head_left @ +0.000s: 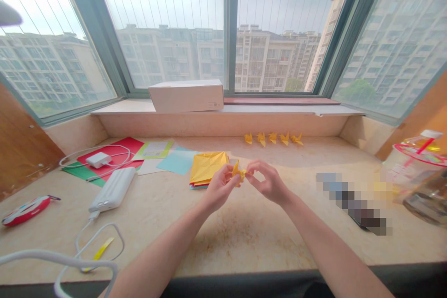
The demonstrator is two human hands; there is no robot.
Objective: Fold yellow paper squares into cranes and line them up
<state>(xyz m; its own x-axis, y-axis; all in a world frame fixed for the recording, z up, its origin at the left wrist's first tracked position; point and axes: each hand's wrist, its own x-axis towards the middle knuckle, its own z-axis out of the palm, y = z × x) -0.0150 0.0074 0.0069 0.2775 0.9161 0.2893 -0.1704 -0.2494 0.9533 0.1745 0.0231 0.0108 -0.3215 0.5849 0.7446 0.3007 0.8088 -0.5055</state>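
Observation:
A small yellow folded paper crane [237, 172] is held between my two hands above the stone ledge. My left hand [220, 184] pinches its body from the left. From the right, my right hand [266, 180] pinches its pointed end between thumb and forefinger. Just behind my left hand lies a stack of folded paper [208, 167], yellow on top with red and blue edges below. Several finished yellow paper cranes [273, 138] stand in a row at the back of the ledge, right of centre.
At left lie loose coloured sheets [178, 159], a white charger [98, 160], a white power bank [113, 188] with cables and a red-and-white tool [28, 210]. A white box [186, 95] rests on the sill. At right are a blurred-out object [352, 202] and a lidded cup [412, 163] with a straw.

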